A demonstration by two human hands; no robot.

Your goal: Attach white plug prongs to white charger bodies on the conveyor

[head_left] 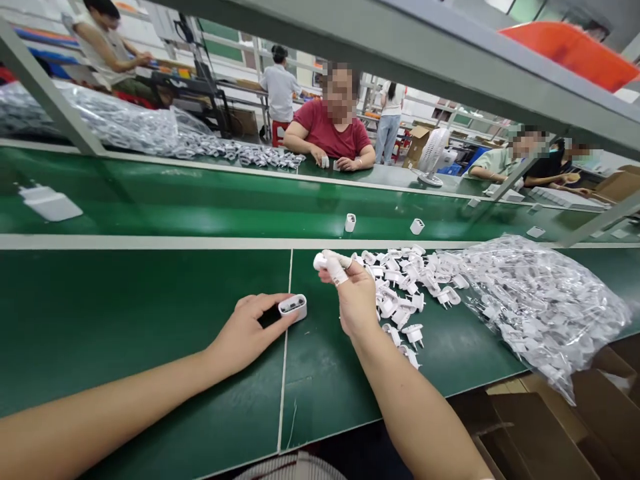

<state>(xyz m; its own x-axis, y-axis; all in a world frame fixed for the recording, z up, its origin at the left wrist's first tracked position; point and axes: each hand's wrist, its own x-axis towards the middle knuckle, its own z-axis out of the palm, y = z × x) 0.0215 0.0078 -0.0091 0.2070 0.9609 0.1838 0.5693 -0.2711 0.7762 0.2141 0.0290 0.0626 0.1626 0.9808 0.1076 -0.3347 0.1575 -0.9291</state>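
Observation:
My left hand [250, 330] rests low over the green table and pinches a white charger housing [301, 312] between thumb and fingers. The housing stands with its open end up, and dark and metal parts show inside. My right hand [359, 297] is raised to the right of it, closed on a small white plug cover [319, 262]; most of that piece is hidden by the fingers. White tape wraps at least one finger of this hand. Just beyond its wrist lies a loose heap of white plug covers [400, 283] with pins.
A clear plastic bag [545, 293] full of white pieces lies at the right. Beyond a pale rail [150, 242], a green belt [210, 207] carries several white chargers. A metal frame beam [400, 53] crosses overhead. A co-worker in red [330, 133] sits opposite; cardboard boxes [540, 427] stand below right.

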